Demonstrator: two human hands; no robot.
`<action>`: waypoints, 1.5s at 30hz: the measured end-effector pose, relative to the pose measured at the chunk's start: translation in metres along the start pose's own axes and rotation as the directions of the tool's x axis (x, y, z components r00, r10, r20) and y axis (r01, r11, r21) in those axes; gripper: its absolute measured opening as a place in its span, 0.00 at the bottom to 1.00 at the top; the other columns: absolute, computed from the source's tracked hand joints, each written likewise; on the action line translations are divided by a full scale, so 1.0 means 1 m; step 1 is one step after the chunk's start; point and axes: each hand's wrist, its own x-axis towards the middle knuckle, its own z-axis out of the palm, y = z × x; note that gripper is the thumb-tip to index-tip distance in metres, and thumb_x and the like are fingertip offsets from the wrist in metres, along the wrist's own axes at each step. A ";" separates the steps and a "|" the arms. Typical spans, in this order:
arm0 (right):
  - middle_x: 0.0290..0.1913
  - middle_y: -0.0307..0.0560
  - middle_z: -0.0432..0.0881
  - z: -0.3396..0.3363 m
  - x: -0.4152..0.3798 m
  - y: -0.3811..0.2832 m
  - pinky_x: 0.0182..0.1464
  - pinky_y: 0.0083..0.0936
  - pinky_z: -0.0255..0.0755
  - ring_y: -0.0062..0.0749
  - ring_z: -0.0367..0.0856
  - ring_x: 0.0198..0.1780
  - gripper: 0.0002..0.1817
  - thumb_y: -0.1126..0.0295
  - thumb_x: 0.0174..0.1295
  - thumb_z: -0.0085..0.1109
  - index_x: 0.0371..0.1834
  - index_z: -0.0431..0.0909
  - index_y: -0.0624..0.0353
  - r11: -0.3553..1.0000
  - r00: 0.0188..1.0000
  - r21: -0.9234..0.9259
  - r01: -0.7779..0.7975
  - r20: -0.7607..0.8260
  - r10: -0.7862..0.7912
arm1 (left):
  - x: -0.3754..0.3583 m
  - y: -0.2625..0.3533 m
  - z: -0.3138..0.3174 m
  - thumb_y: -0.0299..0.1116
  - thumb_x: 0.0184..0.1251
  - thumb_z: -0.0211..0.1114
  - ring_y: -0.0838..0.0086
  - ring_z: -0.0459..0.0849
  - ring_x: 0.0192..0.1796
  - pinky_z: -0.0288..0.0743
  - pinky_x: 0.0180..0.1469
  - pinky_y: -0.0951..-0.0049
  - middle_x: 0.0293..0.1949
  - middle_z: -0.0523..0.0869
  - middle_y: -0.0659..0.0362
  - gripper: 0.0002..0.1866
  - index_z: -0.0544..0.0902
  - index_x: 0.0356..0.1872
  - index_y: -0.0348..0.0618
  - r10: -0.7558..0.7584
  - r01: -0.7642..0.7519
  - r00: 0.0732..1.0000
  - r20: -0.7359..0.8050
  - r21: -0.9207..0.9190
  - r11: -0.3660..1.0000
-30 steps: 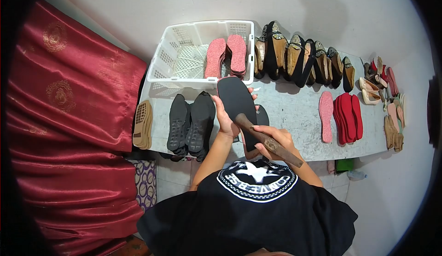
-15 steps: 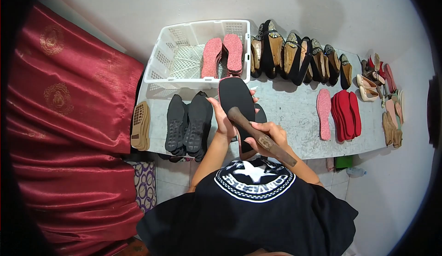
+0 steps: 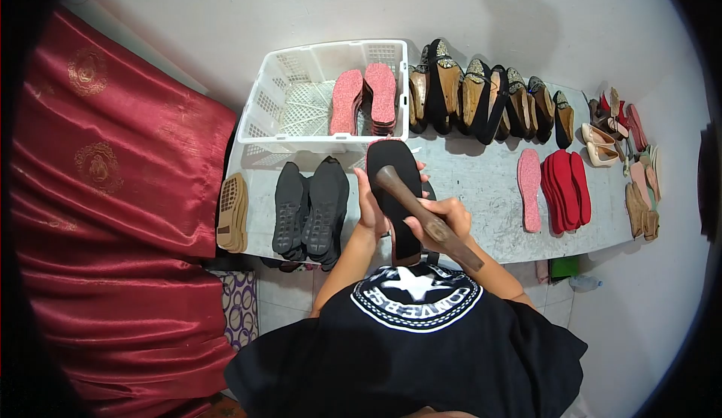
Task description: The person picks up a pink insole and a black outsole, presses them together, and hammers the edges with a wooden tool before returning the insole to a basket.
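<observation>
Black-faced sole (image 3: pixel 394 211) is held at the middle of the frame, over the front part of the tabletop (image 3: pixel 485 192), its pink edge showing at the upper end. It is judged to be light, firm but bendable, hard to break and, with its matt face, not very slippery; it is best taken by its long edges. By the left hand (image 3: pixel 367 206) it is cradled from beneath, that grip being curled around its width with fingertips past the right edge. A brown club-shaped tool (image 3: pixel 434 228), wooden by its look, is held in the narrow grip of the right hand (image 3: pixel 451 216); its thick end is set over the sole's face, but whether they are touching cannot be told. It is probably the heavier and harder piece, best held at mid-length.

A pale wall (image 3: pixel 451 4) is seen along the top, and a red curtain (image 3: pixel 128 192) down the left. The grey, scuffed tabletop is taken up by a white basket (image 3: pixel 323 139) at upper left, dark shoes (image 3: pixel 475 91) at upper centre, black shoe pieces (image 3: pixel 325 211) left of centre, and red insoles (image 3: pixel 560 192) at right.
</observation>
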 end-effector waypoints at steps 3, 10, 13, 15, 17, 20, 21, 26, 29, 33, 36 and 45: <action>0.25 0.45 0.80 -0.004 0.006 -0.003 0.36 0.17 0.76 0.24 0.81 0.24 0.18 0.69 0.47 0.70 0.36 0.70 0.63 0.998 0.997 -0.017 -0.063 0.036 0.064 | -0.001 0.000 0.006 0.75 0.54 0.27 0.60 0.76 0.50 0.76 0.49 0.60 0.53 0.72 0.47 0.49 0.61 0.61 0.39 0.013 -0.013 1.000 -0.010 0.031 0.999; 0.25 0.44 0.79 0.004 0.005 -0.001 0.44 0.22 0.75 0.20 0.79 0.25 0.18 0.71 0.47 0.70 0.37 0.70 0.63 0.998 0.988 0.024 -0.058 -0.144 0.061 | -0.004 0.000 0.007 0.73 0.57 0.28 0.62 0.76 0.52 0.72 0.53 0.62 0.52 0.73 0.48 0.46 0.62 0.60 0.40 0.000 -0.001 0.998 0.056 0.010 1.000; 0.30 0.49 0.79 -0.006 0.022 0.000 0.42 0.21 0.76 0.21 0.79 0.28 0.17 0.70 0.53 0.65 0.37 0.66 0.65 0.989 0.984 -0.130 -0.068 0.157 0.088 | -0.006 -0.005 0.002 0.71 0.58 0.28 0.62 0.76 0.52 0.71 0.54 0.62 0.52 0.73 0.48 0.45 0.62 0.60 0.40 -0.021 0.022 0.999 0.039 -0.005 1.000; 0.28 0.47 0.78 0.001 0.015 0.005 0.36 0.16 0.74 0.18 0.77 0.27 0.17 0.71 0.51 0.66 0.37 0.67 0.64 0.999 0.998 -0.034 -0.033 -0.053 0.032 | -0.003 -0.007 0.001 0.71 0.59 0.29 0.61 0.76 0.52 0.70 0.55 0.62 0.52 0.73 0.48 0.44 0.62 0.61 0.41 -0.032 0.034 0.999 0.036 -0.060 0.998; 0.24 0.43 0.78 0.010 0.003 0.004 0.33 0.14 0.72 0.15 0.76 0.24 0.18 0.71 0.47 0.70 0.37 0.71 0.62 0.987 0.948 0.154 -0.044 -0.305 0.090 | -0.003 -0.004 0.002 0.70 0.60 0.30 0.61 0.74 0.55 0.69 0.57 0.62 0.54 0.72 0.48 0.43 0.61 0.62 0.42 0.003 0.005 0.993 0.117 -0.068 0.998; 0.28 0.45 0.78 -0.005 0.018 0.000 0.31 0.13 0.71 0.19 0.77 0.28 0.18 0.72 0.52 0.65 0.39 0.66 0.63 0.974 0.978 -0.104 -0.202 0.031 0.206 | -0.004 -0.008 -0.006 0.69 0.61 0.31 0.62 0.72 0.58 0.65 0.60 0.63 0.57 0.71 0.50 0.42 0.62 0.62 0.43 -0.004 0.003 1.000 -0.012 -0.120 0.993; 0.29 0.47 0.78 -0.009 0.022 0.000 0.31 0.13 0.71 0.21 0.78 0.30 0.17 0.72 0.54 0.63 0.40 0.64 0.64 0.951 0.947 -0.186 -0.249 0.159 0.279 | -0.002 -0.008 -0.012 0.68 0.62 0.33 0.63 0.72 0.57 0.66 0.60 0.63 0.56 0.72 0.53 0.40 0.63 0.62 0.43 -0.060 0.052 0.997 -0.054 -0.132 0.990; 0.24 0.45 0.80 0.010 -0.016 0.028 0.22 0.14 0.70 0.20 0.79 0.22 0.19 0.72 0.47 0.70 0.38 0.70 0.62 0.973 0.933 0.106 -0.207 -0.279 0.228 | -0.001 -0.002 -0.007 0.65 0.64 0.34 0.64 0.74 0.56 0.69 0.57 0.66 0.55 0.73 0.54 0.37 0.64 0.61 0.44 0.083 -0.021 0.967 0.242 -0.251 0.968; 0.27 0.46 0.80 -0.009 0.006 0.014 0.24 0.15 0.71 0.21 0.80 0.24 0.18 0.74 0.49 0.67 0.38 0.68 0.63 0.945 0.961 -0.185 -0.269 0.007 0.275 | 0.000 -0.009 -0.017 0.65 0.64 0.34 0.65 0.75 0.54 0.71 0.54 0.66 0.54 0.74 0.54 0.38 0.65 0.61 0.44 0.008 -0.025 0.996 -0.085 -0.204 0.979; 0.23 0.43 0.79 0.005 -0.019 0.032 0.21 0.14 0.67 0.18 0.77 0.20 0.18 0.73 0.48 0.68 0.39 0.70 0.62 0.969 0.949 0.090 -0.230 -0.199 0.244 | 0.003 -0.002 -0.015 0.67 0.62 0.35 0.64 0.77 0.51 0.73 0.52 0.63 0.51 0.76 0.54 0.39 0.65 0.60 0.44 0.023 0.027 0.981 0.191 -0.259 0.966; 0.24 0.45 0.79 -0.009 -0.007 0.017 0.22 0.15 0.68 0.19 0.77 0.21 0.17 0.73 0.50 0.67 0.39 0.69 0.62 0.944 0.949 -0.098 -0.316 -0.022 0.315 | 0.007 -0.011 -0.022 0.69 0.60 0.34 0.60 0.79 0.47 0.76 0.47 0.57 0.47 0.78 0.51 0.42 0.65 0.59 0.42 -0.087 0.018 0.965 -0.248 -0.266 0.964; 0.34 0.54 0.80 -0.016 -0.028 0.019 0.29 0.15 0.69 0.21 0.79 0.30 0.14 0.74 0.55 0.62 0.40 0.66 0.63 0.932 0.922 -0.188 -0.311 0.181 0.344 | 0.002 -0.008 -0.029 0.72 0.57 0.32 0.54 0.74 0.53 0.71 0.52 0.55 0.51 0.74 0.45 0.44 0.66 0.58 0.41 -0.082 0.065 0.994 -0.066 -0.231 0.971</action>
